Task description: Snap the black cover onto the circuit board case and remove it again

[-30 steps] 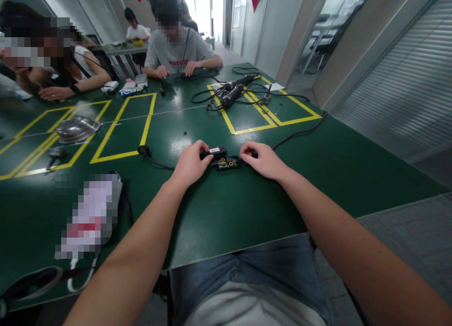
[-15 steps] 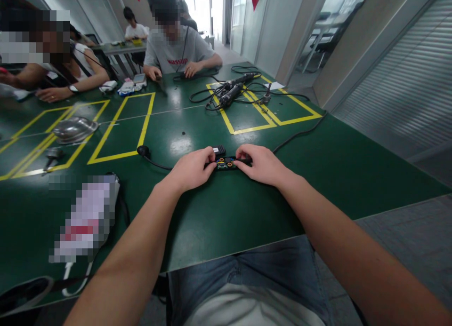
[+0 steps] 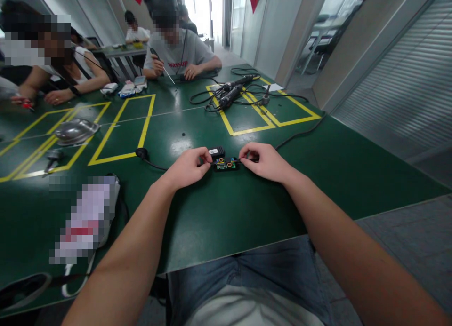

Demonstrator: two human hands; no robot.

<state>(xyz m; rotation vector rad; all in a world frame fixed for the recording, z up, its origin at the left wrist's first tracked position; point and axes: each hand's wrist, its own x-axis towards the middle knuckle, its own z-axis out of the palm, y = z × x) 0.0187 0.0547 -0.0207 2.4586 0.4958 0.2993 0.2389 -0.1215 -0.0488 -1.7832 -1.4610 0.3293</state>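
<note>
An opened power adapter (image 3: 226, 167) lies on the green table in front of me, its circuit board and coils facing up. My left hand (image 3: 188, 167) is closed in a pinch at the adapter's left end, where the plug cord (image 3: 155, 166) comes in. At the other end, my right hand (image 3: 264, 162) pinches the output cable (image 3: 293, 137) close to the board. Just behind the adapter rests its black cover (image 3: 217, 152), which bears a white label. The cord's black plug (image 3: 141, 153) lies to the left.
Left of my arm is a blurred-out phone (image 3: 86, 218) with a white cable. Electric screwdrivers (image 3: 231, 93) and tangled cords lie at the back right. Yellow tape (image 3: 116, 159) marks rectangles on the table. A metal bowl (image 3: 76, 131) stands left; co-workers sit across.
Both my hands have drawn slightly outward from the adapter, baring more of its board. Across the table, a co-worker has raised a screwdriver.
</note>
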